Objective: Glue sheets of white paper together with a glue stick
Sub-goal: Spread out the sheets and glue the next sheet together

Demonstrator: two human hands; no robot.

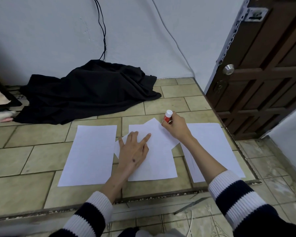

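Three white sheets lie side by side on the tiled floor: a left sheet [91, 154], a middle sheet [157, 168] and a right sheet [214, 147]. A smaller, skewed sheet [154, 129] lies on top of the middle one. My left hand [133, 149] presses flat on this top sheet with fingers spread. My right hand [175, 126] grips a red glue stick [167, 116] with a white end pointing up, its lower end at the skewed sheet's upper right edge.
A heap of black cloth [85, 93] lies against the wall behind the sheets, with a black cable [102, 28] running up from it. A dark wooden door [266, 74] stands at the right. The raised tile platform ends in a step [143, 200] near me.
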